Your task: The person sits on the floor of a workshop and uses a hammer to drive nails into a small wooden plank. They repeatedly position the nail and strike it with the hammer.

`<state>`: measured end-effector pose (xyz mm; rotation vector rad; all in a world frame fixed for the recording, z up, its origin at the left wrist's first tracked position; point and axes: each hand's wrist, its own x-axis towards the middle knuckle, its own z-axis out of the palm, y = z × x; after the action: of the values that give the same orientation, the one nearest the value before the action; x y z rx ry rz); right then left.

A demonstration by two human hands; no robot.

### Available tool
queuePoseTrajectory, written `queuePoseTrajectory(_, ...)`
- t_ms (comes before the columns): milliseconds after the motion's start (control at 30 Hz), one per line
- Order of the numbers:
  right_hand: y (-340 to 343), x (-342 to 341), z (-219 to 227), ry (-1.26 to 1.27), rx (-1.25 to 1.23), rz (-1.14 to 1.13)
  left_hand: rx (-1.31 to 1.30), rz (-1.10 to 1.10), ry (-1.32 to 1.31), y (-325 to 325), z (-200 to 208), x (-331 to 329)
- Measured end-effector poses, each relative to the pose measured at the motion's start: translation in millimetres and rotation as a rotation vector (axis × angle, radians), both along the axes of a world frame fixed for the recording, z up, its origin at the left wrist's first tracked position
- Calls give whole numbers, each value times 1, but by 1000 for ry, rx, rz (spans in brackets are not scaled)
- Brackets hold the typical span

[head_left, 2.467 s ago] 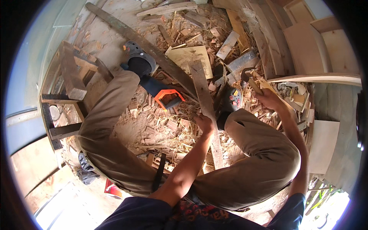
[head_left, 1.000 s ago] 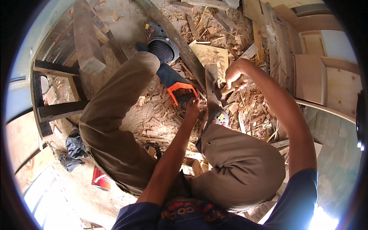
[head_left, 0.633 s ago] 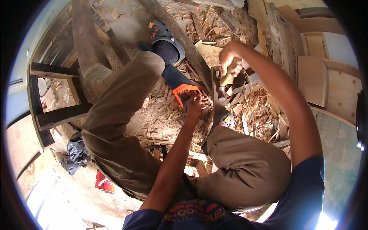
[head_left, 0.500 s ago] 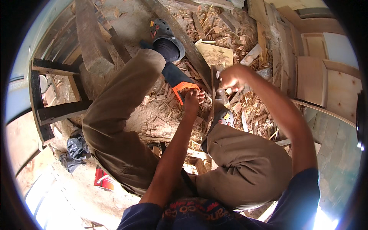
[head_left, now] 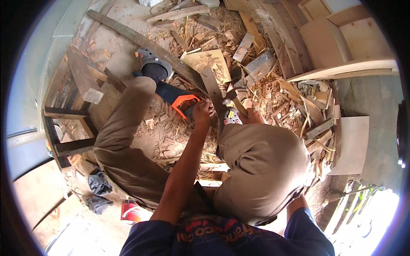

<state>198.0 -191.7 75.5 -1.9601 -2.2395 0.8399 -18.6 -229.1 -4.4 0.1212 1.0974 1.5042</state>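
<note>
My left hand is closed beside a dark narrow plank, its fingertips near the plank's edge; what they pinch, if anything, is hidden. Just left of that hand is a hand saw with an orange-edged handle, its dark blade running toward my left shoe. On the plank's right, my right hand grips a hammer by its wooden handle. The hammer's metal head is close against the plank. My right knee partly hides the right hand and forearm.
Wood chips and offcuts litter the ground around a pale board piece. A long beam lies beyond my left shoe. At left stands a dark wooden frame; a red can and black plastic lie nearer.
My right hand has come down and nearer, beside my right knee, bringing the hammer into plain sight. My left hand stays by the plank. The whole view has shifted.
</note>
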Motion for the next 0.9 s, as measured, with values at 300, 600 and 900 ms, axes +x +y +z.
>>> queuePoseTrajectory(300,-3,-2,-14,253,-298,-78,-228,-136,146,-20,19,-33)
queuePoseTrajectory(600,51,-34,-22,280,-365,-12,-269,-34,36,-23,9,-43)
queuePoseTrajectory(900,30,-36,-11,529,-409,-336,-278,-57,15,1,19,-62)
